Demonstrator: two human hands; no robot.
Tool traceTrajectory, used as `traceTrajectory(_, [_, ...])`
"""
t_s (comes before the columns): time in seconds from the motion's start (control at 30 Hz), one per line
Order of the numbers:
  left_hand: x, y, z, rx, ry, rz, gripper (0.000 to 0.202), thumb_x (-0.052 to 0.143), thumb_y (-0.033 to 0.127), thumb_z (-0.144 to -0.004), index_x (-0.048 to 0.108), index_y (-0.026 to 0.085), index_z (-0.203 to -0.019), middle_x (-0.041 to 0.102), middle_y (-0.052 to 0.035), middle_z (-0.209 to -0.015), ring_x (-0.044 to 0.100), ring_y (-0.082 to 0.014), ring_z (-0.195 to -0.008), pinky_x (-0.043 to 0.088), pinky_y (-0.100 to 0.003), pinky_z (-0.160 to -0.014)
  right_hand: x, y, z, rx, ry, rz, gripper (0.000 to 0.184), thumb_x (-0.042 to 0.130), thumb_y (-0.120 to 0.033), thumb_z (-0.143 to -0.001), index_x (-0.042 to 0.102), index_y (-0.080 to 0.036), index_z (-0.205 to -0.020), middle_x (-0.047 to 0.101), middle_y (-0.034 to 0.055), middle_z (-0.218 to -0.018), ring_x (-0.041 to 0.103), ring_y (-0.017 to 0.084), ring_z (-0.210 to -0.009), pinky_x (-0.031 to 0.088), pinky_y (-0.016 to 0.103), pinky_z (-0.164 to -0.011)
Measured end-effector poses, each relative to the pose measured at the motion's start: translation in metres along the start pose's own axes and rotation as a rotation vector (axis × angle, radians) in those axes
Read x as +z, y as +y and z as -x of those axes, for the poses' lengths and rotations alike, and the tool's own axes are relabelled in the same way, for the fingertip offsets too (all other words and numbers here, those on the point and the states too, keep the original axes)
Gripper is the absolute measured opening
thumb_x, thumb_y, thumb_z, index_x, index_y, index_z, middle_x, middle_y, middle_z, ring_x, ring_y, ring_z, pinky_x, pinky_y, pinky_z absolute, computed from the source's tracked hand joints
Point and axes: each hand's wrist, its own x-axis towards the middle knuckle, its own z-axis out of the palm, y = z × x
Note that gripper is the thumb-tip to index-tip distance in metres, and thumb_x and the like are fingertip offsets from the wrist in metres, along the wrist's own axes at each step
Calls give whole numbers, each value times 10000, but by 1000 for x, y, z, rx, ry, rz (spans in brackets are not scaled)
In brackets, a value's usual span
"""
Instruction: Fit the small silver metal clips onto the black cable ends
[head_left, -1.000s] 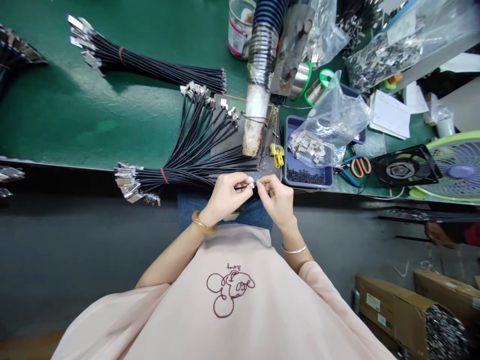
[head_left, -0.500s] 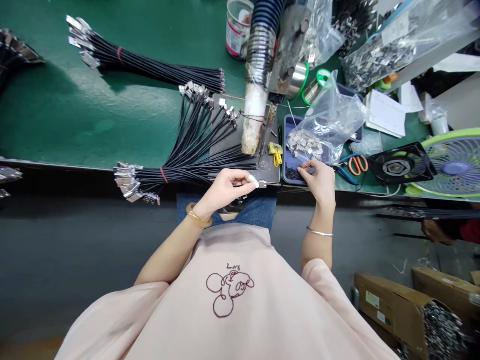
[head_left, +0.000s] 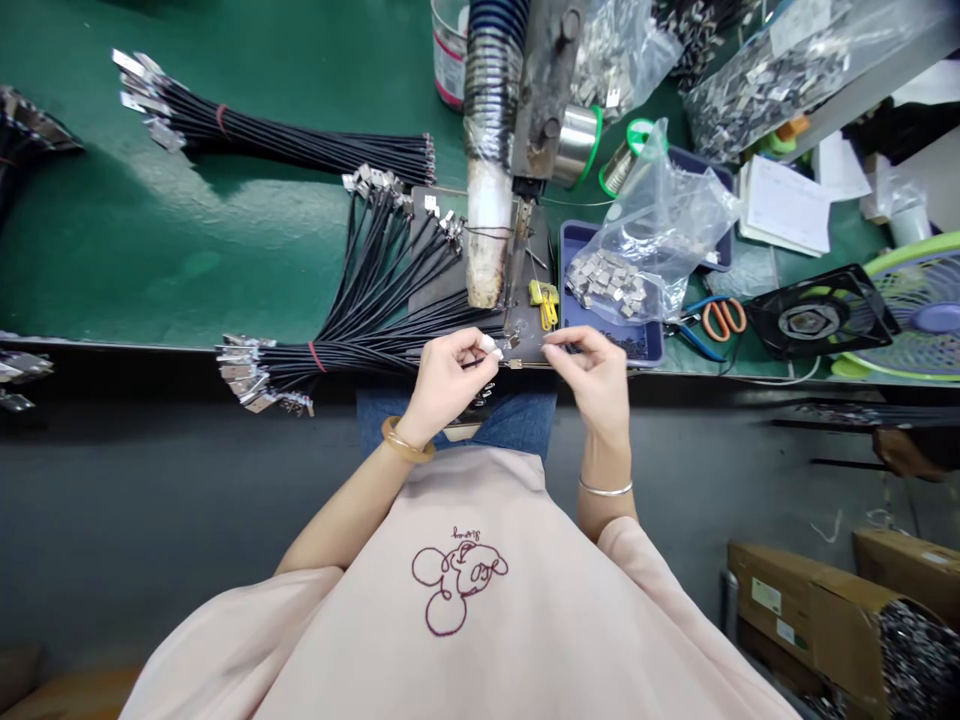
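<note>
The right hand [head_left: 598, 378] has come back from the tray [head_left: 581, 240] to the frame's centre; I cannot tell whether its fingertips meet. The left hand [head_left: 448, 383] pinches a black cable [head_left: 472, 364], its metal plug [head_left: 514, 364] near the table's front edge, centre frame. The green table [head_left: 247, 250] spans the upper frame; a fan [head_left: 931, 318] stands at right, cardboard boxes [head_left: 780, 600] on the grey floor [head_left: 150, 500], lower right.
</note>
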Motion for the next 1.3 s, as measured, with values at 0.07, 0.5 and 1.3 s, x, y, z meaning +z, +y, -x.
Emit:
traceTrajectory(0.07, [2,2,1,5,11,-28,113,658,228,-741,583,165,-683,578,19,-629,519,-86,-558,421,-192,-542,13,-1,6,36,-65,-41,177,713,-378,-850,709,-204,-886,722,-17,-788,483,65,-474,393,219,-466])
traceTrajectory(0.5, [3,-1,5,64,-23,-209,95,618,200,-758,549,169,-699,516,32,-619,436,-74,-536,396,-178,-512,30,1,6,-37,-123,7,285,579,-422,-957,647,-195,-800,685,-4,-766,639,119,-682,480,238,-646])
traceTrajectory(1.3, [4,-1,-3,44,19,26,127,646,219,-814,655,149,-708,611,12,-654,508,-90,-590,401,-210,-579,35,-1,11,-313,61,148,87,619,-230,-927,631,-226,-841,768,32,-1037,750,148,-830,646,292,-727])
